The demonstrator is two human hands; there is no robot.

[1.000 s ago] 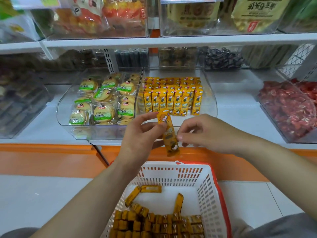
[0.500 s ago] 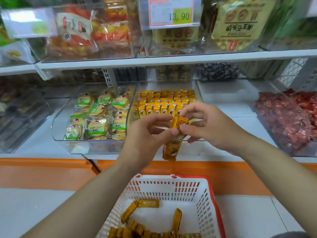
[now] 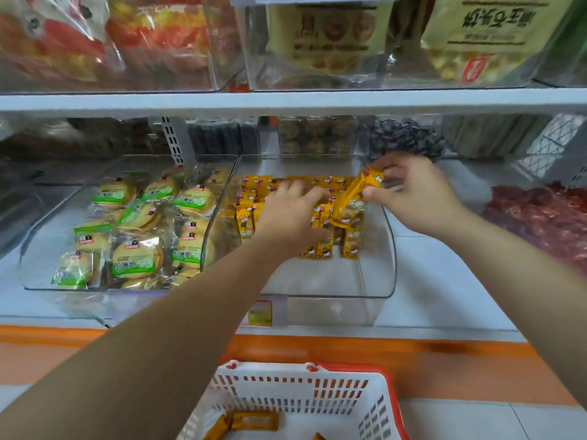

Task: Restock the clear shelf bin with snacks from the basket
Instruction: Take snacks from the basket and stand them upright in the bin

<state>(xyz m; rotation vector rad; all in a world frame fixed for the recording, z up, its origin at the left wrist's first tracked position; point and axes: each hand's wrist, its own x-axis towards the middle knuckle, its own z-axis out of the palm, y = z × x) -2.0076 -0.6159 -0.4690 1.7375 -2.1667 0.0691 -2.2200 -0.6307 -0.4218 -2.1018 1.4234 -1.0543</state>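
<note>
Over the bin (image 3: pixel 378 281), the right hand (image 3: pixel 413 198) pinches a tilted snack (image 3: pixel 351 198) between thumb and fingers, the left hand (image 3: pixel 290 214) rests with fingers spread on rows (image 3: pixel 246 222) inside it, and the basket (image 3: pixel 301 393) sits below.

White metal shelves (image 3: pixel 286 101), orange base strip (image 3: pixel 413 354), pale tiled floor (image 3: pixel 476 420).

Basket (image 3: pixel 301 374) btm off-frame; some snack packets (image 3: pixel 320 246) under left hand (image 3: pixel 290 214).
</note>
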